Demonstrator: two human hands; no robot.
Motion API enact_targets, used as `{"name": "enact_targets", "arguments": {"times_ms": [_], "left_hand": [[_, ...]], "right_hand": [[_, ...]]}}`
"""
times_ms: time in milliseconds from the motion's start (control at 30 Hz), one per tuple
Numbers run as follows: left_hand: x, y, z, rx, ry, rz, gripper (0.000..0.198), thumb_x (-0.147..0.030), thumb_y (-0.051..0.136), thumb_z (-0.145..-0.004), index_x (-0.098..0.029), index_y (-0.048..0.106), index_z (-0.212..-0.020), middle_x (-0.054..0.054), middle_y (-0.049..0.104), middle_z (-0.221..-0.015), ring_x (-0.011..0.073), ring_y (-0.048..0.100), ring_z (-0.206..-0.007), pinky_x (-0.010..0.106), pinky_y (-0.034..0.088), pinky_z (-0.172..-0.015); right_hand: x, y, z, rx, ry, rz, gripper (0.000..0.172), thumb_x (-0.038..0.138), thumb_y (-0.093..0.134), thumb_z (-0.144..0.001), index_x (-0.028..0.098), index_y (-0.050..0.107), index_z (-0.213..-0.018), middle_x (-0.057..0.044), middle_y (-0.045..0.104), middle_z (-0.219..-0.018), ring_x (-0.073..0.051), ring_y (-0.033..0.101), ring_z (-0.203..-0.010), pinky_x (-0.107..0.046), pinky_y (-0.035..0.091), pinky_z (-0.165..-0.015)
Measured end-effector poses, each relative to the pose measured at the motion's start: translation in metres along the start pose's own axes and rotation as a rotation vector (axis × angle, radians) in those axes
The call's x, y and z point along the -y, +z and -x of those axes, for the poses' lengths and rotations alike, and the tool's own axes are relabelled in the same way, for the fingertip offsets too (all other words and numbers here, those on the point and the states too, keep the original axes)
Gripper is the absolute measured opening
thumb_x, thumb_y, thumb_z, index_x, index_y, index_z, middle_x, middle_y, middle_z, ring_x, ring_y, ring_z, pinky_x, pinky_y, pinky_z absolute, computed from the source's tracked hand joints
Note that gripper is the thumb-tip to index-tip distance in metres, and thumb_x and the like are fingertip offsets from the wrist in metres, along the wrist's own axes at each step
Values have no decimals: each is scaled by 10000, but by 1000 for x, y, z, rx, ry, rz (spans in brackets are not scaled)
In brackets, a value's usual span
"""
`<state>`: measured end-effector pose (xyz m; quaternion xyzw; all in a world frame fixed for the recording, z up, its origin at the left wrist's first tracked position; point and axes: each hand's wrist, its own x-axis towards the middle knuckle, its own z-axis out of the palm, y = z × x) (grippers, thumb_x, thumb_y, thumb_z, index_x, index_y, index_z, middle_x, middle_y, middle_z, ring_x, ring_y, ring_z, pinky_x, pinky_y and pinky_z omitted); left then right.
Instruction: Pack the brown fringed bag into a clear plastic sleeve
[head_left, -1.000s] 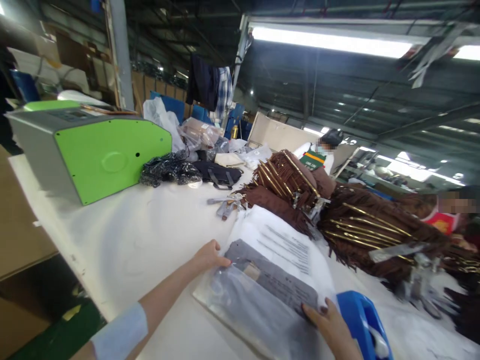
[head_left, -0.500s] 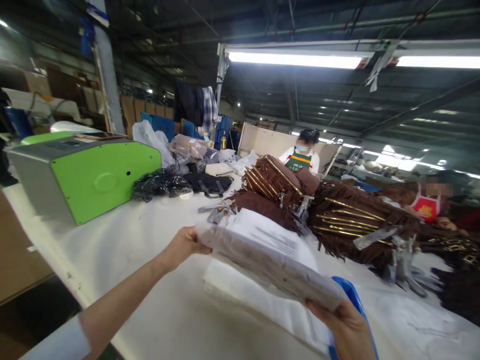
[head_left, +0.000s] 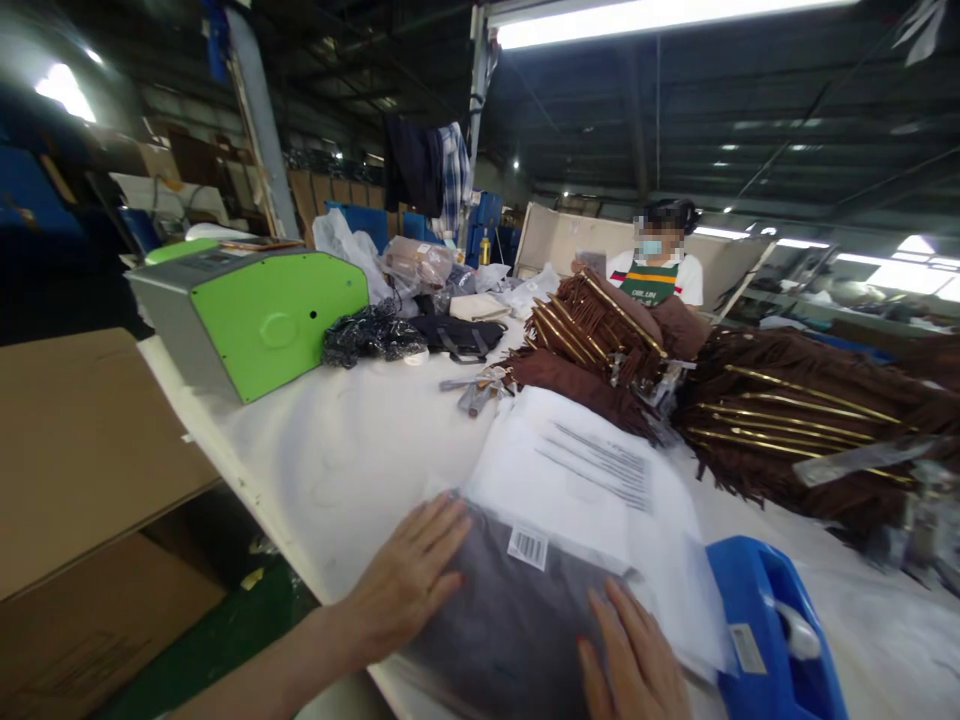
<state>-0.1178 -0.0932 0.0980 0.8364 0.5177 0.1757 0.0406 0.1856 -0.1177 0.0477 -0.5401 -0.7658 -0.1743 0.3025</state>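
Note:
A dark, flat package in clear plastic (head_left: 510,610) lies near the table's front edge, with a white barcode label (head_left: 529,547) on its top. My left hand (head_left: 409,575) rests on its left edge, fingers stretched out. On the package's right part lies my right hand (head_left: 634,655), its fingers apart and its lower part cut off by the frame. Beneath and behind the package is a stack of white plastic bags (head_left: 570,470) with printed lines. A blue plastic holder (head_left: 780,640) stands right of the stack.
A green and grey machine (head_left: 281,325) stands at the left, beside black crumpled plastic (head_left: 371,335). Brown fringed bags (head_left: 795,410) are piled at the right. Across the table is a person in a green apron (head_left: 651,280). Cardboard boxes (head_left: 97,440) stand at the lower left.
The package, earlier held up tilted between both hands, now lies flat on the white bags. Both hands have opened from their grip onto its top. The view has shifted, showing more of the left side.

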Motion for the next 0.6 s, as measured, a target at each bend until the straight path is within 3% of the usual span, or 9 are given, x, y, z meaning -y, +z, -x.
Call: {"name": "enact_targets", "arguments": {"times_ms": [100, 267, 400, 533, 600], "left_hand": [[-23, 16, -17, 158, 29, -64, 665, -523, 414, -866, -212, 210, -1417, 96, 189, -1488, 315, 128, -1372, 578, 162, -1096], [-12, 30, -16, 237, 15, -33, 672, -547, 380, -872, -225, 168, -1422, 93, 176, -1491, 292, 136, -1375, 553, 158, -1104], [-12, 17, 2, 228, 23, -8, 702, -490, 490, -845, -247, 175, -1423, 119, 167, -1489, 325, 143, -1368, 568, 168, -1091], [-21, 10, 21, 304, 137, 75, 855, -602, 556, -749, -338, 94, -1419, 122, 99, -1500, 380, 80, -1363, 674, 94, -1042], [-22, 12, 26, 361, 141, 79, 903, -631, 583, -703, -365, 94, -1413, 142, 103, -1493, 399, 76, -1355, 711, 80, -1012]], "right_hand": [[16, 23, -17, 133, -33, 77, 582, 508, 422, -838, 153, 450, -1299, -177, 433, -1355, -376, 399, -1247, -605, 383, -953], [6, 40, -6, 356, 37, 77, 607, 554, 356, -848, 188, 404, -1330, -147, 366, -1407, -337, 320, -1305, -590, 340, -998], [-1, 30, 8, 286, -41, 204, 646, 563, 364, -834, 173, 371, -1349, -159, 353, -1405, -366, 377, -1264, -610, 403, -926], [12, 20, 24, 220, -141, 270, 680, 669, 421, -747, 222, 517, -1250, -164, 476, -1315, -394, 460, -1189, -626, 413, -895], [18, 18, 31, 233, -143, 284, 592, 638, 464, -744, 273, 564, -1200, -136, 544, -1254, -375, 479, -1177, -584, 427, -909]]}}
